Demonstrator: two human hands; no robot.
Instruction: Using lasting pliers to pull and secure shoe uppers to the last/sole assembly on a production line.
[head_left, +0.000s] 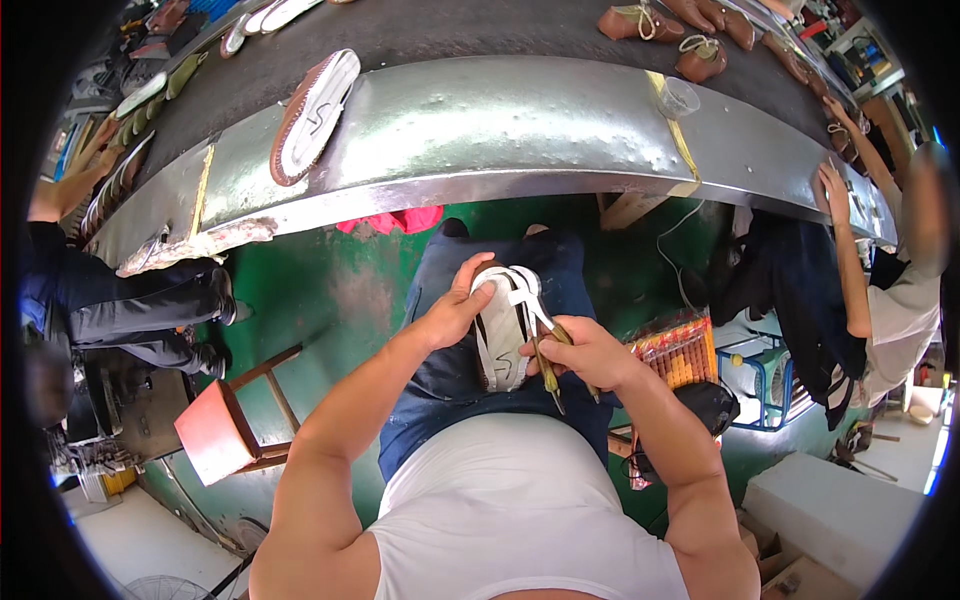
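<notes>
My left hand (452,312) is wrapped round the toe end of a shoe upper (499,340) above my lap. The upper has a white inner side facing up and a dark strip along one edge. In my right hand (590,356) is a pair of pliers (547,372) with worn yellowish handles and a pale metal head. The pliers' head lies against the shoe's edge near the toe; its jaws are too small to make out. On the bench ahead lies a similar brown shoe upper (316,118), white side up, with stitching along its edge.
A curved, metal-edged workbench (500,115) spans the front. Brown shoes (640,22) and a clear cup (679,97) sit at its right. People work at both sides, one showing a hand (835,195). A red-topped stool (216,433) stands left.
</notes>
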